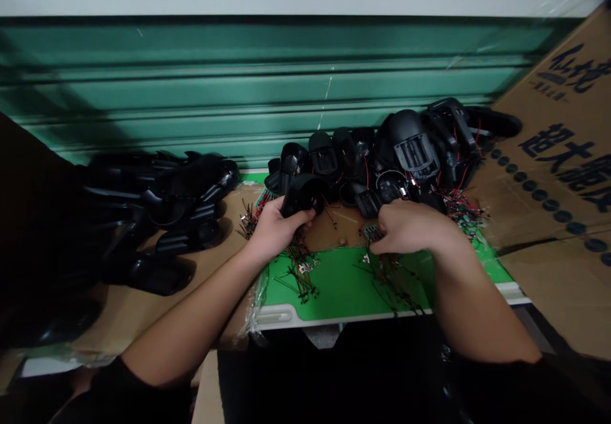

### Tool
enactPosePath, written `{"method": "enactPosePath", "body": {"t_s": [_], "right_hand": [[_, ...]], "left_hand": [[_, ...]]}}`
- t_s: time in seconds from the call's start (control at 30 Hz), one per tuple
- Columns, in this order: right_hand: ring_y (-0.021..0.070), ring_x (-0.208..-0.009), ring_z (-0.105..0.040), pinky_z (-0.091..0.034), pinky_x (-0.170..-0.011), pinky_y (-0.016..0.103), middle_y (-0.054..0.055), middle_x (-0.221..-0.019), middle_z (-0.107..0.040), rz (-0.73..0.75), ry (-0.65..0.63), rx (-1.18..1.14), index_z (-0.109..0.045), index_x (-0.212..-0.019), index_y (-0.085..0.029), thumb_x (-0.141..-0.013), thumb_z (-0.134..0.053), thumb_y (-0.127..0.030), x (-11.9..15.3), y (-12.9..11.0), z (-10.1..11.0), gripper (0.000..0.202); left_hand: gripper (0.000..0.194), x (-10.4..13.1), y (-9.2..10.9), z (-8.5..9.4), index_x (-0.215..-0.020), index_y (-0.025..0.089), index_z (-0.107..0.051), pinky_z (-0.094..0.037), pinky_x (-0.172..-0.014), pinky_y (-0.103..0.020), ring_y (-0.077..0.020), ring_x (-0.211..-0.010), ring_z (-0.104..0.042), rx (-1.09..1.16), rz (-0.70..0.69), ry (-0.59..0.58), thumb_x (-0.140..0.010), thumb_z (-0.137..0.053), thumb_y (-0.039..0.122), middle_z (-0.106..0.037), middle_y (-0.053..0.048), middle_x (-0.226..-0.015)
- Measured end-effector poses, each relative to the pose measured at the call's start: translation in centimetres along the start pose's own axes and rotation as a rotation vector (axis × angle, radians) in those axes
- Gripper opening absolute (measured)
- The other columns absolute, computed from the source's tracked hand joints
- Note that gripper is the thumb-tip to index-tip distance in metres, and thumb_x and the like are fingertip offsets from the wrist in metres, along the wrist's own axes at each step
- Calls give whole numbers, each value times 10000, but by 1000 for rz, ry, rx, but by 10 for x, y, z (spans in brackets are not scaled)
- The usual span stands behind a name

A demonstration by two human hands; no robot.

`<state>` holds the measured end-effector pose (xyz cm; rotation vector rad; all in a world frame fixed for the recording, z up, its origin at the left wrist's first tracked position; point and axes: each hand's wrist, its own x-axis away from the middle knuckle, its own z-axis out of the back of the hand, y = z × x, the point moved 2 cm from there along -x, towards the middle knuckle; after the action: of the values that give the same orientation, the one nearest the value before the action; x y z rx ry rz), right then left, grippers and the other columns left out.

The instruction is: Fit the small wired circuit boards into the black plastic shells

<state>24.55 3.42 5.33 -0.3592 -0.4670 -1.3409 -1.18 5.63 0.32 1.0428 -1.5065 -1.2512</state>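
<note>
My left hand point(275, 230) grips a black plastic housing point(305, 196), a hollow curved shell, with the thumb on its near edge. Curled downward, my right hand point(405, 228) has its fingertips at a bunch of small wired circuit boards point(370, 233); whatever is between the fingers is hidden. Thin red and black wires point(394, 284) trail from that bunch toward the front edge of the green tabletop point(334, 293). Below my left hand lies another tangle of wires with small metal pieces point(305, 268).
Black housings point(415, 147), some with wires attached, line the back by the green shutter point(214, 93). More black shells point(176, 195) are heaped on cardboard at left. A wire pile point(465, 214) sits at right, beside a large cardboard box point(558, 137).
</note>
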Motion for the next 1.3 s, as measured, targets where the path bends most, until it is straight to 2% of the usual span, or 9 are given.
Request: {"method": "enactPosePath", "body": {"t_s": [0.1,0.2,0.37,0.5,0.6,0.77,0.9,1.13,1.3], "right_hand": [[141,-502,-470,-261,-516,321,11,-542,-559,199,-5,-63,-626,-588,-208,-765,-747,-435,5,-3,0,312],[115,-531,-457,-260,-537,302,-30,-579,-573,419,69,-190,-612,-650,-207,-769,-782,-366,10,-11,3,262],[91,-546,-399,-269,-543,269,-63,-565,-476,633,151,-569,-599,-666,-185,-937,-718,-446,4,-24,4,395],[91,-515,-455,-309,-497,240,-63,-612,-534,626,57,-976,-734,-948,-191,-985,-674,-548,-9,-29,-5,364],[92,-488,-501,-355,-475,221,-55,-564,-554,561,62,-1118,-703,-870,-180,-1000,-639,-592,-15,-31,-8,437],[89,-467,-520,-382,-464,204,-49,-546,-594,537,126,-1117,-689,-880,-174,-986,-658,-468,-15,-36,-6,315],[84,-459,-494,-356,-450,204,-59,-551,-575,515,314,-1103,-700,-882,-174,-947,-652,-336,-15,-38,-6,181],[88,-513,-500,-342,-488,216,-34,-595,-605,523,519,-936,-740,-843,-157,-904,-663,-271,-17,-42,-9,150],[92,-516,-505,-351,-502,221,-34,-590,-604,492,441,-929,-733,-833,-165,-918,-653,-280,-18,-46,-12,164]], "left_hand": [[329,1,2,-2,-934,129,-746,-530,-651,-284,-126,-638,-629,19,-24,-3,-713,-908,313,-707,-18,-748],[363,4,3,-5,-965,132,-738,-561,-689,-297,-142,-675,-666,36,-21,-33,-717,-924,320,-727,-27,-773],[383,9,1,-12,-987,141,-727,-595,-810,-340,-177,-783,-731,137,36,-143,-757,-917,382,-763,-52,-873],[354,12,0,-14,-910,157,-720,-521,-636,-271,-125,-649,-638,156,43,-187,-766,-916,414,-699,-4,-774],[338,14,-1,-16,-821,155,-709,-440,-565,-252,-102,-591,-551,130,30,-196,-734,-939,387,-653,10,-709],[327,10,-8,-13,-834,149,-741,-521,-698,-297,-135,-699,-618,116,0,-72,-701,-958,355,-721,-26,-815],[354,6,-9,-9,-884,147,-760,-556,-789,-329,-160,-777,-669,145,-25,-37,-681,-968,348,-759,-45,-893],[432,10,-4,-7,-624,167,-609,-359,-518,-261,-99,-550,-480,-38,-45,16,-678,-966,404,-583,23,-614],[455,8,-6,-5,-632,179,-573,-353,-522,-268,-94,-550,-445,-46,-64,99,-685,-961,410,-542,36,-611]]}}
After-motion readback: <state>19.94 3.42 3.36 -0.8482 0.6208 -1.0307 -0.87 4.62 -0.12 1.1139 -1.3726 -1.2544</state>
